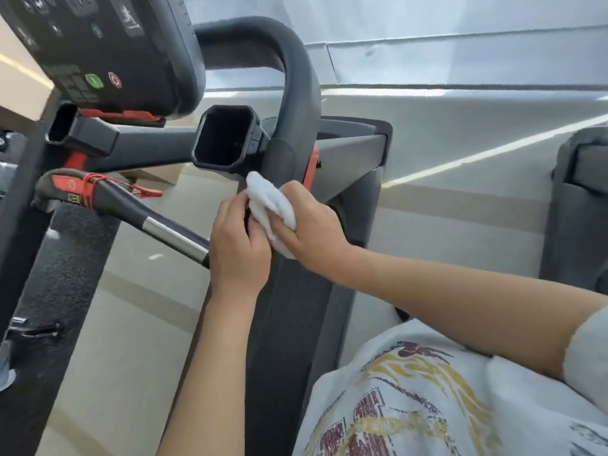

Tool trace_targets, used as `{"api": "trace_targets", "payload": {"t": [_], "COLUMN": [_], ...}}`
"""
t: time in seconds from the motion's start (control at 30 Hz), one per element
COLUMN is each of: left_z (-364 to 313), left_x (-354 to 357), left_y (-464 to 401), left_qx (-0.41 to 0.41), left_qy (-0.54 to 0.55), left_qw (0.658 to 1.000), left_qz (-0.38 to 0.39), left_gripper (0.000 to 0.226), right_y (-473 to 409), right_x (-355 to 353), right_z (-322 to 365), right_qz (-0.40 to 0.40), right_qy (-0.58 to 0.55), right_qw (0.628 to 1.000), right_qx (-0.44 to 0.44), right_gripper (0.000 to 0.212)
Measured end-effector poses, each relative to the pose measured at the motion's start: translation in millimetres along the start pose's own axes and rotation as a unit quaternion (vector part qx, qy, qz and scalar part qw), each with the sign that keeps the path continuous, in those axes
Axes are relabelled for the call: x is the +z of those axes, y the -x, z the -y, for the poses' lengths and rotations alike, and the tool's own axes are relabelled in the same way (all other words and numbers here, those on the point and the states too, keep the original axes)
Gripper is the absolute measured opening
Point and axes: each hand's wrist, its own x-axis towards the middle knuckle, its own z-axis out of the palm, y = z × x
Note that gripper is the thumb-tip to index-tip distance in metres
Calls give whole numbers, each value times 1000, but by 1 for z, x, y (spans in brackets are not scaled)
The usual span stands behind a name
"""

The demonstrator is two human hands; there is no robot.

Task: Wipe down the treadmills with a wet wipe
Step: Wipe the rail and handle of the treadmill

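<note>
A dark grey treadmill fills the view, its console (pixel 108 51) at the top left and a curved side handrail (pixel 292 93) running down the middle. My right hand (pixel 312 228) grips a bunched white wet wipe (pixel 269 205) and holds it against the handrail just below the cup holder (pixel 223 136). My left hand (pixel 238 245) sits beside it on the same rail, fingertips touching the wipe's left edge. The rail under both hands is hidden.
A front grip bar (pixel 138 215) with a silver sensor band and a red safety clip (pixel 144 192) juts out at the left. A second treadmill's frame (pixel 579 205) stands at the right edge. Pale floor lies between the machines.
</note>
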Motion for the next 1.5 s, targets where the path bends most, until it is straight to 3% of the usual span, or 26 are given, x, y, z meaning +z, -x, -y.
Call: {"api": "trace_targets", "payload": {"t": [0.1,0.3,0.63,0.77,0.87,1.07,1.2,1.4,1.5], "left_z": [-1,-5,-5,-5,-4,-1,-1,3,5], "left_x": [1,2,3,2,2,2,0,-5,-7], "left_y": [0,-2,-4,-5,-4,-4,-4,0,0], "left_qx": [-23,-57,-72,-67,-68,-62,-55,-66,-81], "left_qy": [9,-8,-21,-44,-44,-53,-46,-6,20], "left_qw": [1000,998,997,997,997,997,997,998,996], "left_qz": [-16,-9,-4,6,11,12,13,8,12], "left_gripper": [28,34,33,35,37,39,41,43,42], "right_y": [-30,-144,-143,-215,-248,-188,-138,-158,-196], "right_x": [-11,-48,-54,-65,-63,-50,-40,-50,-52], "right_z": [-13,-22,-12,-13,-9,6,16,16,14], "right_qz": [-16,-81,63,6,22,75,55,76,44], "right_qy": [97,170,221,294,346,322,269,322,345], "right_qw": [989,982,968,954,938,943,961,941,937], "right_qx": [-112,-12,-101,-65,-29,-46,-27,-67,-32], "right_gripper": [38,29,28,32,33,30,30,34,30]}}
